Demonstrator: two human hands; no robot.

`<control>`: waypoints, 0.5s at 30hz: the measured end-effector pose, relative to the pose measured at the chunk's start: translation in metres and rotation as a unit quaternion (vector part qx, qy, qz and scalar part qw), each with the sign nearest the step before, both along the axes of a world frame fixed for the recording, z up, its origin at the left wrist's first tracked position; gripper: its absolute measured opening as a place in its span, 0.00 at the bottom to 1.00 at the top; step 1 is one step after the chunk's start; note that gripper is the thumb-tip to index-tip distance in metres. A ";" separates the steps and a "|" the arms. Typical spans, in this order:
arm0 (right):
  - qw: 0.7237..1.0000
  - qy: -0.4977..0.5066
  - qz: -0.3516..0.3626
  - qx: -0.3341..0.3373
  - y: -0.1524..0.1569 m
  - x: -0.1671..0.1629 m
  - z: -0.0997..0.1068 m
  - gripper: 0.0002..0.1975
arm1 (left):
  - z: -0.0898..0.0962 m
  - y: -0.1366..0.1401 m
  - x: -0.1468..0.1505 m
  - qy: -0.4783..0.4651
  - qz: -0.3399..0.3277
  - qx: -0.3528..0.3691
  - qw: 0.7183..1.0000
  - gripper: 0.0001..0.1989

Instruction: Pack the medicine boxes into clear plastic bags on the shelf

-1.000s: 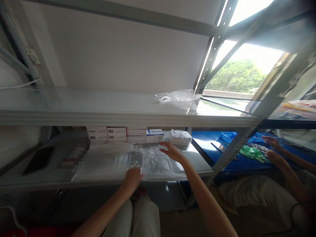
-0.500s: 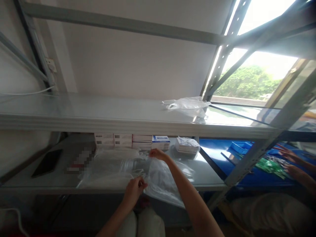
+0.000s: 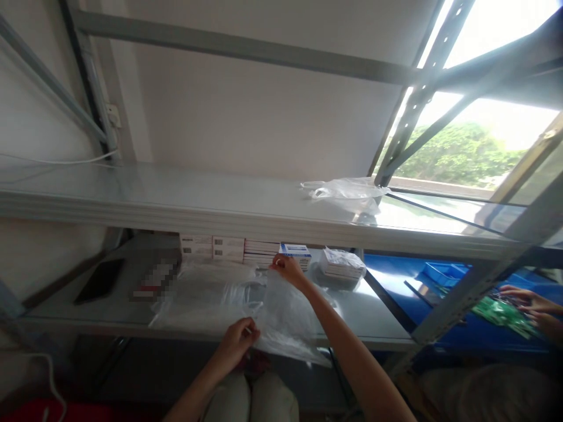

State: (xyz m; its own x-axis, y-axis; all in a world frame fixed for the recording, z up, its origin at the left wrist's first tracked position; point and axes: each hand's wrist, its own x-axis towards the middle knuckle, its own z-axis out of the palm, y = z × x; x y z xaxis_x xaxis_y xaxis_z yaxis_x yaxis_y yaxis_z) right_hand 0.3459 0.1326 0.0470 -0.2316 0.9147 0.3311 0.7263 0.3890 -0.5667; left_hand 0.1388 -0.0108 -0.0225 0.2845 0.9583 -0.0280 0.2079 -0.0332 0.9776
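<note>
A clear plastic bag is stretched between my two hands at the front of the lower shelf. My left hand pinches its near corner, at the shelf's front edge. My right hand is closed on its far corner, close to the small boxes. The bag's body spreads to the right, under my right forearm, and hangs over the edge. To the left lies a pile of flat clear plastic bags, touching or nearly touching the held one.
Behind are stacked white boxes, a blue-and-white box and a plastic-wrapped stack. A dark flat tablet-like object lies left. Another bag rests on the upper shelf. Right, past a metal post, a co-worker's hands handle green packets.
The held bag now lies flatter and more spread between my hands. My hands have hardly moved relative to the shelf. The view has shifted slightly. The co-worker's hands have come together over the green packets.
</note>
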 end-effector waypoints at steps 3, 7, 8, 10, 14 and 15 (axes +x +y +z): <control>0.999 -0.029 0.018 0.007 0.003 -0.023 0.020 0.09 | 0.013 -0.010 -0.014 -0.087 0.006 -0.058 0.995 0.27; 0.994 -0.074 0.074 0.025 0.016 -0.070 0.041 0.10 | 0.022 -0.017 -0.047 -0.141 0.082 -0.071 0.984 0.29; 0.992 -0.088 0.089 0.031 0.020 -0.085 0.044 0.11 | 0.023 -0.017 -0.057 -0.145 0.108 -0.071 0.981 0.30; 0.986 -0.118 0.112 0.044 0.030 -0.117 0.048 0.12 | 0.022 -0.015 -0.079 -0.155 0.154 -0.069 0.973 0.30; 0.974 -0.172 0.134 0.058 0.049 -0.184 0.044 0.16 | 0.015 -0.007 -0.122 -0.163 0.201 -0.053 0.964 0.30; 0.971 -0.185 0.138 0.059 0.053 -0.199 0.041 0.17 | 0.012 -0.004 -0.132 -0.160 0.213 -0.050 0.963 0.31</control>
